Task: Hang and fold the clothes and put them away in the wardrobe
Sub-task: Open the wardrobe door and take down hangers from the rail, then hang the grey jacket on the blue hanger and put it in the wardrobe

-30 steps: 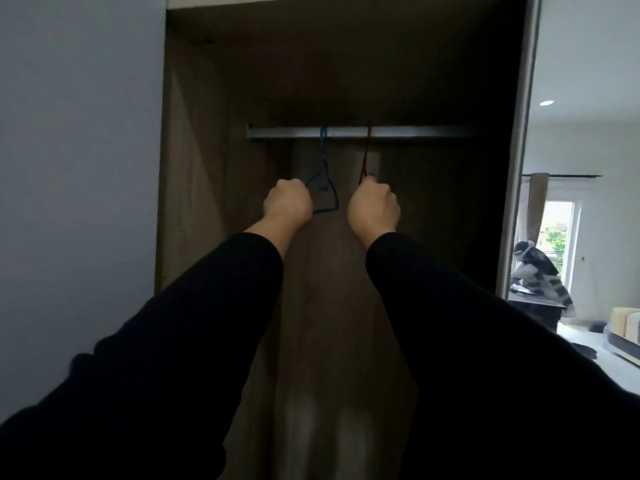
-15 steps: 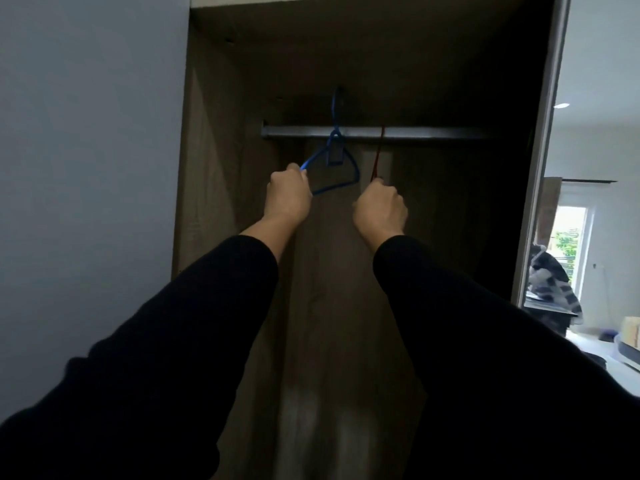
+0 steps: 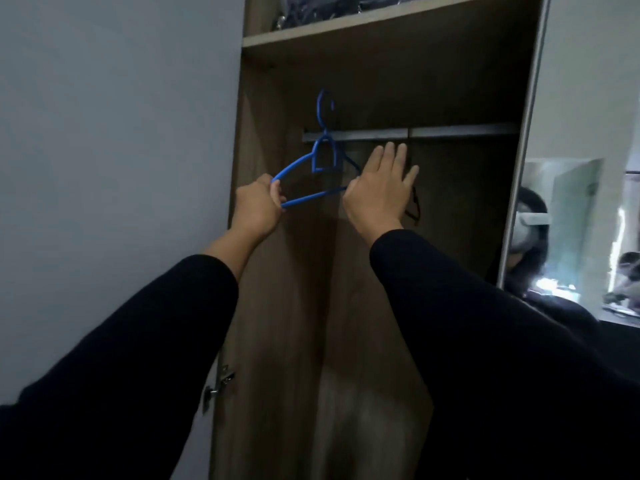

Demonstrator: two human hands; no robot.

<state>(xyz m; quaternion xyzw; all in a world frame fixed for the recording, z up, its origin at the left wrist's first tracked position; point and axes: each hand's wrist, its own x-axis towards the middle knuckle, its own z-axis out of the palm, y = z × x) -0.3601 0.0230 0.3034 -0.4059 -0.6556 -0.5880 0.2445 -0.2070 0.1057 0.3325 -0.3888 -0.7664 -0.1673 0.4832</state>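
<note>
Wardrobe (image 3: 277, 306) interior is standing open, rail (image 3: 450, 131) crossing its upper part. Left hand (image 3: 256, 209) is gripping the blue hanger (image 3: 311, 168), hook raised above the rail; right hand (image 3: 379, 192) is spreading flat beside a dark hanger (image 3: 414, 206). Judged step: fetching hangers; next, lifting that one off.

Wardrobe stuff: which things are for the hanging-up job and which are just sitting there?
For the job:
- blue hanger, held by the left hand, its hook above the rail
- dark hanger on the rail, beside the open right hand

Just there:
- dark things on the top shelf
- door hinge
- mirror
</note>
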